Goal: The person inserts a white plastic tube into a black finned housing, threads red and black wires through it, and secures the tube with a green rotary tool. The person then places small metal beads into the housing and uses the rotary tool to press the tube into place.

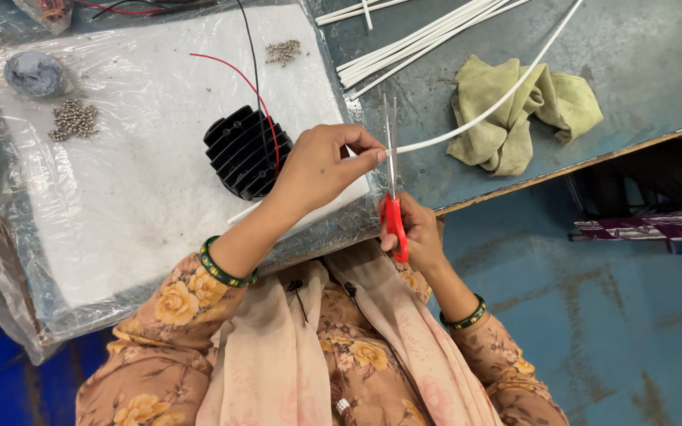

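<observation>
From my feed I see the left hand pinched shut on the near end of a long white tube, thumb and forefinger together right at its tip. The tube runs away up and to the right from that hand, crossing over a crumpled olive cloth on the grey counter.

The right hand sits lower, just below the left, fingers closed through the red handles of a pair of scissors. The blades point straight up and stand slightly apart, with the tube lying across them just right of the left fingertips.

Left of the hands, a black finned block rests on a white foam sheet wrapped in clear plastic, with 1 red wire and 1 black wire arching up from it. I count 2 small heaps of metal bits on the foam. A bundle of more white tubes lies further back on the counter, well apart from the hands.
</observation>
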The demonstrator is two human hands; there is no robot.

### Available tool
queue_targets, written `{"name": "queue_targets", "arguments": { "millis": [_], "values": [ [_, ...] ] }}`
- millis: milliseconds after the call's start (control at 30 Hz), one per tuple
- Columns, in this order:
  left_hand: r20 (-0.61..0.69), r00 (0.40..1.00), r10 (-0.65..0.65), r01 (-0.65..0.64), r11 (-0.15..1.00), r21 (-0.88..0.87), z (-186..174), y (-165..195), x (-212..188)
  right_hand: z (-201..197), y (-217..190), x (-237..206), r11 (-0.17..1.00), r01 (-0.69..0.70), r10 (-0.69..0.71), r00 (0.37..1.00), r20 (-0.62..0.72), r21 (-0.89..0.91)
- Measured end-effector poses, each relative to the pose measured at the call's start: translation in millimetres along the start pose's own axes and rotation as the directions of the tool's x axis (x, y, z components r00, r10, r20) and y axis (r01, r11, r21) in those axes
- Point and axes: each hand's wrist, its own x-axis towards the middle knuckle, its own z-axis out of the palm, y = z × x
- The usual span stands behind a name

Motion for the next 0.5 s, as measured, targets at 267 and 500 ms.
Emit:
{"name": "queue_targets", "arguments": {
  "millis": [267,500],
  "values": [
    [0.030,0.997,-0.074,0.077,0.989,-0.127,7.6,-32.8,24.0,-1.7,22.5,9.5,0.998,-0.069,0.068,0.995,-0.078,-0.014],
    [-0.046,0.995,-0.091,-0.007,0.390,-0.921,-64.8,-45.5,42.7,-77.6,-8.6,57.5,0.808,-0.234,0.084,0.954,-0.288,-0.540]
  ]
}}
